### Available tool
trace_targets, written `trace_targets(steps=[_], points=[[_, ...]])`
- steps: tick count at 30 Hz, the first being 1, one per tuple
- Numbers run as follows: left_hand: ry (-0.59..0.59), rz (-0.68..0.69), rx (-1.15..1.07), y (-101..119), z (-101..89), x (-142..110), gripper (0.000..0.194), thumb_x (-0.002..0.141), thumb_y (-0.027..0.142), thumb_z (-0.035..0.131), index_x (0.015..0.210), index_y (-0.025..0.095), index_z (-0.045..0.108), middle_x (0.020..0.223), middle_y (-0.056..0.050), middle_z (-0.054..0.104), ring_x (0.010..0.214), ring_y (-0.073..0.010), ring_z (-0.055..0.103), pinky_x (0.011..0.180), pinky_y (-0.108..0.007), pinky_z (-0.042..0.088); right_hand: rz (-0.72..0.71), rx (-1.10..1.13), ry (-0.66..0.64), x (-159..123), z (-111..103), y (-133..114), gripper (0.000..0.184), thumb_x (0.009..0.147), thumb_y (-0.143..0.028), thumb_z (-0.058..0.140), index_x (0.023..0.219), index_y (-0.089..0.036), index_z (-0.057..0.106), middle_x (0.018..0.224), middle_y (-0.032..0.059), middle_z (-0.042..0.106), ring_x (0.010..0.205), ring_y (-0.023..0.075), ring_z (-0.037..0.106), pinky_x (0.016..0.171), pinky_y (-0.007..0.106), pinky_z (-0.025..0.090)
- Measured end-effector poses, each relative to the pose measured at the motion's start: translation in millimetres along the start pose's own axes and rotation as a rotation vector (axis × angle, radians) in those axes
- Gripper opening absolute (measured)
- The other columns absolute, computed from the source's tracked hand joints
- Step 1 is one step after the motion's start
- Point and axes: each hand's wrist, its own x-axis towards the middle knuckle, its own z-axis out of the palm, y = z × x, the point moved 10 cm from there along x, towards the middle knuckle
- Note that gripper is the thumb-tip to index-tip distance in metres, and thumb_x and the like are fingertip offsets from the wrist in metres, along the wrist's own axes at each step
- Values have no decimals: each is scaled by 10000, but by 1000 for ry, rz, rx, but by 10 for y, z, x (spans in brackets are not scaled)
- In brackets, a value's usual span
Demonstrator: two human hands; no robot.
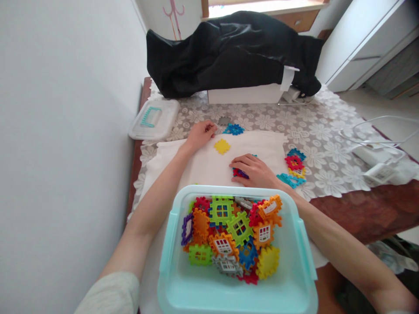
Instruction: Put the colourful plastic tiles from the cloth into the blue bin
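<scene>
My left hand (202, 133) is at the far edge of the white cloth (203, 165), fingers curled together; whatever they may hold is hidden. A yellow toothed building piece (222, 146) lies flat on the cloth to its right. Just past the cloth's edge are a grey piece (224, 121) and a blue gear-like piece (235, 129). Red and purple building pieces (240, 173) show beneath the fingers of my right hand (251, 169), which is closed over them; a bit of teal peeks out behind. My right forearm passes beside the light-teal bin (229, 189).
Mixed window-like and plain building pieces (225, 235) fill part of the bin. More pieces (294, 162) lie right of the cloth. A clear lid (154, 119) sits by the wall, black fabric (235, 56) at the back, white cables (379, 159) at right.
</scene>
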Motion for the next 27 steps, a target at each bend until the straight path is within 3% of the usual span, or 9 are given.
trace_targets(steps=[16, 27], points=[[3, 27, 3, -7, 3, 16, 240, 1059, 381, 621, 1005, 182, 743, 839, -60, 774, 754, -181, 639, 687, -296, 411, -5, -56, 27, -8, -22, -22, 322, 1074, -369, 767, 1343, -194, 743, 1440, 104, 768, 1203, 304, 794, 1015, 488, 662], [8, 25, 10, -12, 1, 14, 244, 1060, 381, 624, 1030, 178, 756, 837, -59, 778, 744, -184, 643, 679, -296, 416, 2, 92, 10, -36, 81, 46, 325, 1111, -333, 687, 1387, -163, 711, 1527, 161, 701, 1410, 327, 711, 1183, 529, 645]])
